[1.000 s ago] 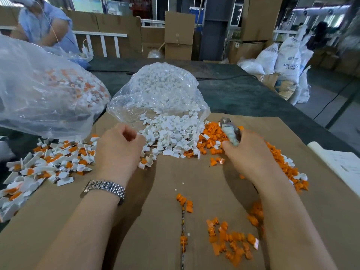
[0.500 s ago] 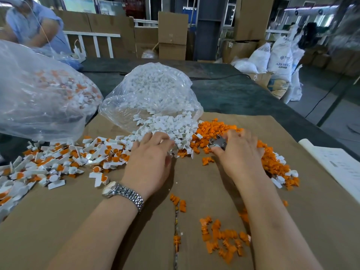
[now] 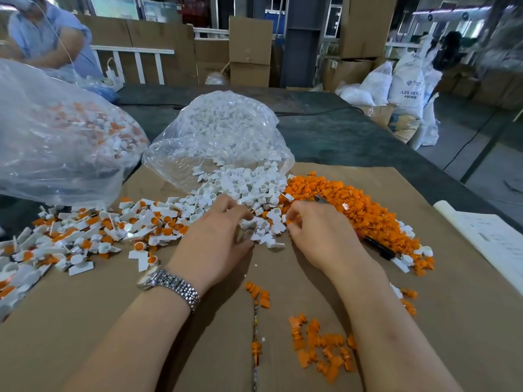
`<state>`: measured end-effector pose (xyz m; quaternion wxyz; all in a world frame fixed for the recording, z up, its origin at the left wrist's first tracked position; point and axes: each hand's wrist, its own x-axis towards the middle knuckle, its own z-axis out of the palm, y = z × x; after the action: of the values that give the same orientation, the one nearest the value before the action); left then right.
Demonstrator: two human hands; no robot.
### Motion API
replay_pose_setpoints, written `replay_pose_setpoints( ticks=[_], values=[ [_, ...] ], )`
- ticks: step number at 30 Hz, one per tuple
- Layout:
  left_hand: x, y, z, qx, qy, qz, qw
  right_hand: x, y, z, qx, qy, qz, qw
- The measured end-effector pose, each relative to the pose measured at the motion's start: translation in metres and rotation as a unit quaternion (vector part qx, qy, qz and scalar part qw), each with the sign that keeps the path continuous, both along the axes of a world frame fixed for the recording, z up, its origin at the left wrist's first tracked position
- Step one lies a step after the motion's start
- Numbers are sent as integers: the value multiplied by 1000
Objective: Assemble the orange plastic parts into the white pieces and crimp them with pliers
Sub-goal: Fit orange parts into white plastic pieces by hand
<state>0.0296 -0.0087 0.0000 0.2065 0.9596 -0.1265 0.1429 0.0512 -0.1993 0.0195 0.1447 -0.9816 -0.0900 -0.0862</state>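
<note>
At the front edge of the white pieces [image 3: 240, 190], both my hands are working the pile. Left hand [image 3: 218, 239] has fingers curled down into the loose whites; looks like thumb and forefinger pinch one piece, but blur makes that a guess. Right hand [image 3: 319, 236] has its fingers curled, tips pinching something small at the white/orange border; can't tell which colour. Pliers [image 3: 376, 246] lie under that hand on the orange parts [image 3: 353, 205], dark handle poking out right, metal tip showing beyond the knuckles.

Risks:
- Parts are small, hard, glossy moulded plastic. They slide; a loose pinch drops one back into the heap.
- Piles bleed into each other at the seam, so it is easy to grab the wrong colour or two at once.
- Pliers half buried; dragging them out would scatter oranges over the cardboard [image 3: 141, 321].
- Finished pieces [image 3: 93, 230], white with orange caps, sit left, touching the raw whites. They could mix.
- Thin crinkly clear bag [image 3: 223, 137] is open, spilling whites forward.
</note>
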Motion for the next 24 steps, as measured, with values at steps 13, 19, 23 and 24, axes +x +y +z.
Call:
replay_pose_setpoints(
  ticks=[13,19,23,24],
  values=[
    [1,-10,1,36,-22,19,999,1,3,4,122,-12,15,992],
    [-1,-5,7,-97,-26,57,993,-2,4,11,251,3,30,967],
    [-7,-7,9,-157,-6,30,987,-7,8,15,333,28,70,940],
    [-8,-8,10,-143,-8,22,989,-8,9,15,330,26,80,940]
  ],
)
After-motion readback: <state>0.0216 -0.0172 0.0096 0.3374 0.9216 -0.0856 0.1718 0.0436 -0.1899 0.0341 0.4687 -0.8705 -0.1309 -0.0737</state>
